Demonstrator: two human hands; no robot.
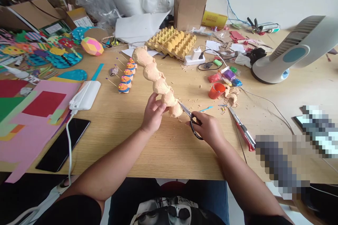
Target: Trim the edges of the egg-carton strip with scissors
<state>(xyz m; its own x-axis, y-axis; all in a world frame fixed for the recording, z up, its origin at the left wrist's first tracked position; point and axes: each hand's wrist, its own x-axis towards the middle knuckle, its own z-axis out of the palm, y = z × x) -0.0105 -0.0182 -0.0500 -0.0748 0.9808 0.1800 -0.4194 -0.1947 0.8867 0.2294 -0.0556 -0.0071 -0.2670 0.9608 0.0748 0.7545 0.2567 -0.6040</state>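
Forearms [113,167] forward over the worktop [163,158], my left hand [152,116] grips a tilted strip [160,86], my right hand [211,130] grips scissors [188,111] by its near end; I can't read the yellow box [215,20].

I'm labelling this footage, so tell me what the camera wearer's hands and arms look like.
The left hand and right hand are gloveless, and no watch or bracelet shows. The forearms are bare, below black sleeves visible near the picture's bottom.
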